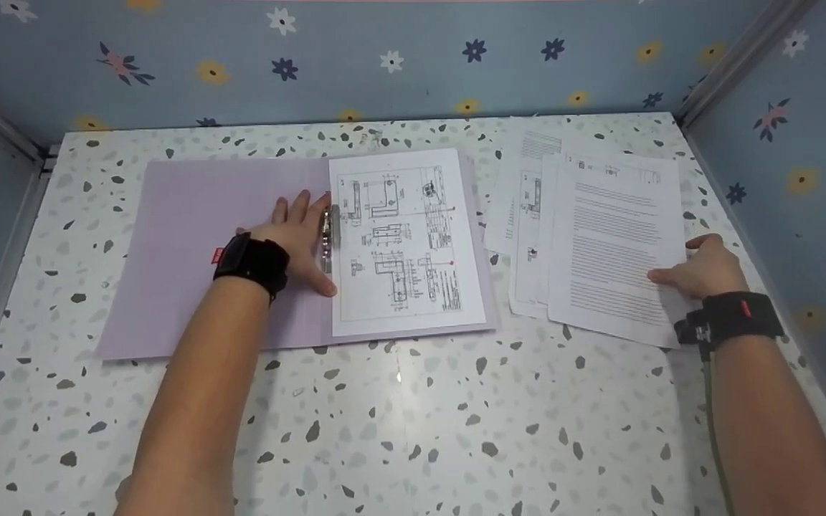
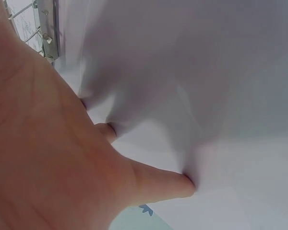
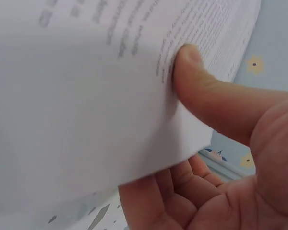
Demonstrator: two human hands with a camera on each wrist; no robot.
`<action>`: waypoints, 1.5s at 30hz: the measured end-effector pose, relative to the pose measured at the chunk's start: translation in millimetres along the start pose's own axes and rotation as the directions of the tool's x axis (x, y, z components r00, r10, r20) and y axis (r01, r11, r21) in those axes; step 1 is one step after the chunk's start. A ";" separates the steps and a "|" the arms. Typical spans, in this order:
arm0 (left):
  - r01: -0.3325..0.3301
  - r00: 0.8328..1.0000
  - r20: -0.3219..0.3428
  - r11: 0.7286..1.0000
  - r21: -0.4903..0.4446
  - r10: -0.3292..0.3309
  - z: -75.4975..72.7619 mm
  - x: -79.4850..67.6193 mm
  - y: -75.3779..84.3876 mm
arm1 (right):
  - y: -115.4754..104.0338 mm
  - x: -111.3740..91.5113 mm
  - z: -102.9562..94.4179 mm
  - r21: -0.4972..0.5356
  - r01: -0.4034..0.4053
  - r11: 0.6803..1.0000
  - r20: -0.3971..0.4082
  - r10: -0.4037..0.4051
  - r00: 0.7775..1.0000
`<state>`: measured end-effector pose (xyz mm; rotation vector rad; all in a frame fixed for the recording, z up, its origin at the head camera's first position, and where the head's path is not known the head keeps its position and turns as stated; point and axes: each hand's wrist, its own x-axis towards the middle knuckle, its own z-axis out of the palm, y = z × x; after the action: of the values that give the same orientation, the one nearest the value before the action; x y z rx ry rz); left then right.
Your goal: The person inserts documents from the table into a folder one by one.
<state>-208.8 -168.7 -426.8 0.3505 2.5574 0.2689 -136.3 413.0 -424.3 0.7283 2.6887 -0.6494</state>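
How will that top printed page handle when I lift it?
Probably floppy: the page looks paper-thin. Its far side may sag, since the right hand pinches it near one edge. It could slide over the sheets it partly overlaps.

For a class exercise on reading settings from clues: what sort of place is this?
Probably a booth-like desk for paperwork: a speckled tabletop, flower-patterned panels on three sides, and an open lilac folder.
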 end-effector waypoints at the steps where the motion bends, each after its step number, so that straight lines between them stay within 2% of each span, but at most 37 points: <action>1: 0.000 1.000 0.000 1.000 -0.003 0.000 0.3 0.1 -0.4 | 1.3 -0.5 -1.3 0.000 0.003 1.000 0.003 -0.003 1.000; 15: -0.010 1.000 -0.006 1.000 0.003 0.010 0.6 -1.1 -2.0 | 4.3 -8.1 -12.1 -0.024 0.068 0.997 -0.030 -0.069 0.997; 19: -0.005 1.000 -0.004 1.000 -0.008 0.005 0.0 -0.7 -2.2 | 0.8 -9.6 -14.5 -0.024 0.046 0.999 -0.030 -0.047 0.998; 25: -0.003 1.000 -0.003 1.000 -0.009 0.003 -0.2 -0.5 -2.6 | -4.3 -13.5 -19.7 -0.030 0.034 0.999 -0.075 -0.036 0.997; 28: -0.003 1.000 0.003 1.000 -0.003 0.003 0.2 -0.2 -3.1 | -7.3 -16.2 -25.1 -0.013 0.037 0.999 -0.106 -0.038 0.994; 33: 0.003 1.000 0.005 1.000 0.021 -0.003 0.4 -1.5 -2.6 | -15.6 -20.6 -34.2 0.122 0.075 0.990 -0.164 -0.054 0.985; 38: 0.009 1.000 0.012 1.000 0.014 -0.009 1.1 -2.3 -2.2 | -28.3 -21.0 -38.7 0.234 0.127 0.964 -0.230 -0.072 0.971; 40: 0.012 1.000 0.011 1.000 0.012 -0.012 1.2 -2.2 -2.7 | -36.3 -20.8 -36.4 0.287 0.170 0.943 -0.267 -0.091 0.959; 42: 0.013 1.000 0.007 1.000 0.007 -0.014 1.0 -2.0 -3.1 | -45.9 -21.2 -31.9 0.362 0.210 0.908 -0.290 -0.104 0.951; 45: 0.011 1.000 0.007 1.000 0.006 -0.011 1.6 -0.3 -3.4 | -62.2 -23.2 -20.3 0.489 0.280 0.826 -0.315 -0.132 0.940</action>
<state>-208.4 -171.9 -428.9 0.3390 2.5532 0.2560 -153.1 365.4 -376.6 0.6854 2.8787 -1.4938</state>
